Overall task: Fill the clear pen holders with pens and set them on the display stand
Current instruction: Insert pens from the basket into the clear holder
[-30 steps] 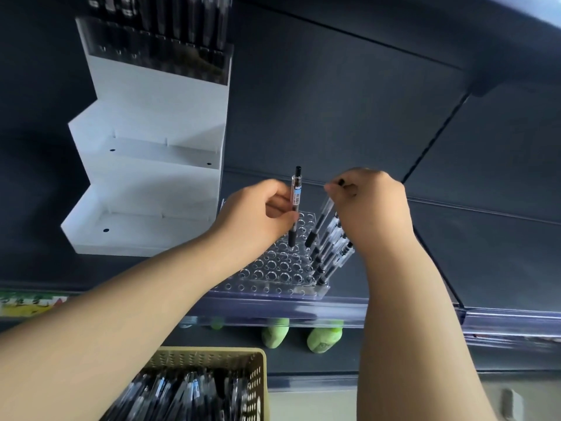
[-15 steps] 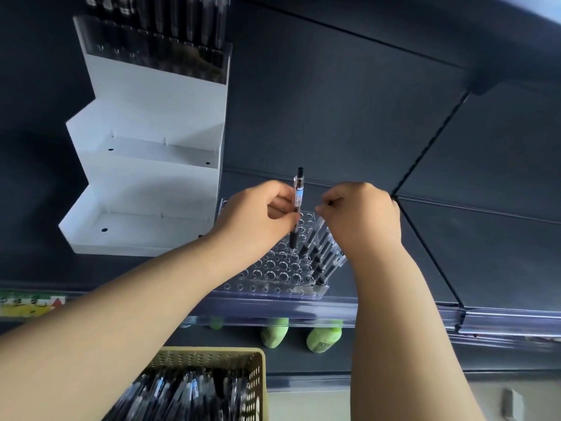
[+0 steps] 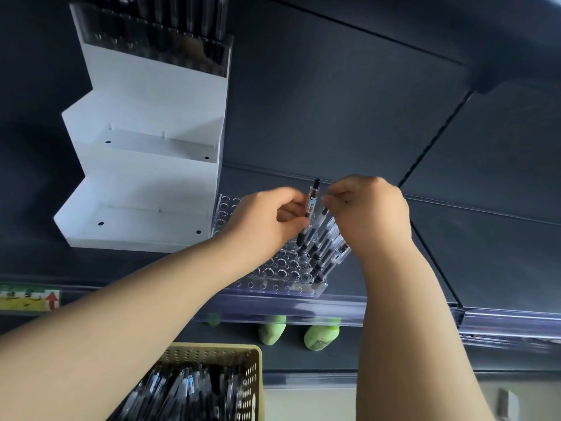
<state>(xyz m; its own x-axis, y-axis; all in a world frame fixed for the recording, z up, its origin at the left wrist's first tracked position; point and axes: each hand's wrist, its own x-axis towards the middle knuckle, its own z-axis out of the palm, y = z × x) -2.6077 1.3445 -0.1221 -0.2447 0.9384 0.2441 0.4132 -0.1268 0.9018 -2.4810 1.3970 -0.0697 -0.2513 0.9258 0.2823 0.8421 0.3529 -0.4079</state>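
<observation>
Left hand (image 3: pixel 267 221) pinches one clear-barrelled pen with black tip and clicker (image 3: pixel 310 208) between thumb and curled fingers (image 3: pixel 293 208), pen near upright, lower tip just above the clear perforated acrylic pen holder (image 3: pixel 273 268). Right hand (image 3: pixel 372 214) sits just right of that pen, its fingers pressed together on the top end of a second clear pen (image 3: pixel 322 218) that leans in the holder; the two hands almost touch at the pen tops.

The holder lies on the dark shelf (image 3: pixel 394 268), at the shelf's front edge, behind the clear plastic price rail (image 3: pixel 288 309). A row of clear pens (image 3: pixel 329 253) stands slanted along the holder's right side; holes left of them are open. White stepped acrylic display stand (image 3: pixel 145 165) is just left of the holder, touching or nearly so; cannot tell which. Its two lower steps are bare, and a clear holder full of dark pens (image 3: pixel 158 34) sits on its top step.

Right of the holder the shelf is bare up to a panel seam. Below the holder, a beige perforated plastic basket (image 3: pixel 243 375) holds loose pens. Green bottles (image 3: pixel 271 331) show under the shelf edge.
</observation>
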